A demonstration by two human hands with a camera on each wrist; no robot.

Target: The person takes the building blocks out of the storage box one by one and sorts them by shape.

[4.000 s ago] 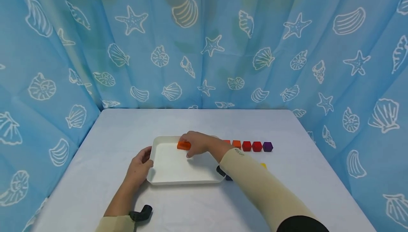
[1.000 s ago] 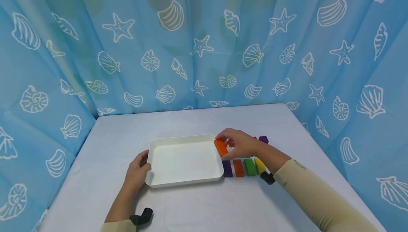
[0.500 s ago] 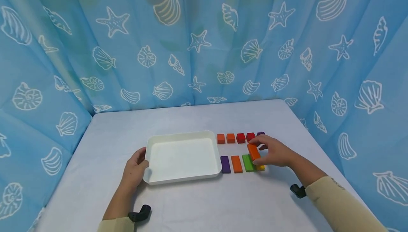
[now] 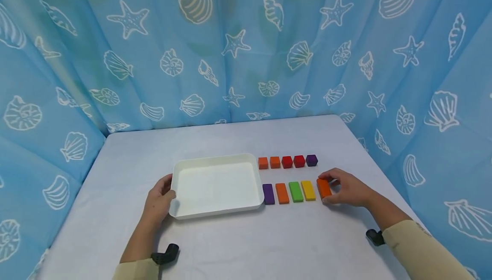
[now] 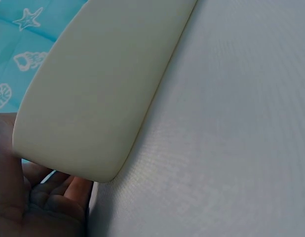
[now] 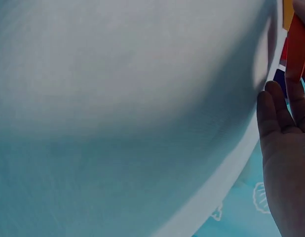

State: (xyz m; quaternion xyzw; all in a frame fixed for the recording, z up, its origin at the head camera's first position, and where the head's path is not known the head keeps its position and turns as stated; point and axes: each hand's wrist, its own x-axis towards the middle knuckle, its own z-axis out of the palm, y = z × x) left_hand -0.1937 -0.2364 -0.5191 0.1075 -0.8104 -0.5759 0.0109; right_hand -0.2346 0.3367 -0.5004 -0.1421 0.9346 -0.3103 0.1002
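At the front middle of the table, a white rectangular tray (image 4: pixel 217 188) has nothing in it. My left hand (image 4: pixel 158 202) grips its left end, thumb at the rim; in the left wrist view the fingers (image 5: pixel 58 197) curl by the tray's outer wall (image 5: pixel 93 94). Between thumb and fingers, my right hand (image 4: pixel 350 189) pinches an orange rectangular block (image 4: pixel 323 188) at the right end of the front row. In the right wrist view that block appears at the upper right edge. Whether it touches the cloth is hard to tell.
Beside the held block lie flat purple (image 4: pixel 268 194), orange (image 4: pixel 282 193), green (image 4: pixel 296 191) and yellow (image 4: pixel 308 190) blocks. Behind them runs a row of cubes: orange, red (image 4: pixel 287 162) and purple (image 4: pixel 311 160). A blue shell-patterned curtain (image 4: pixel 246 49) surrounds the white-covered table.
My right hand has carried the orange block from inside the tray, rightward over the other blocks, to the front row's right end. The left hand keeps its grip on the tray.
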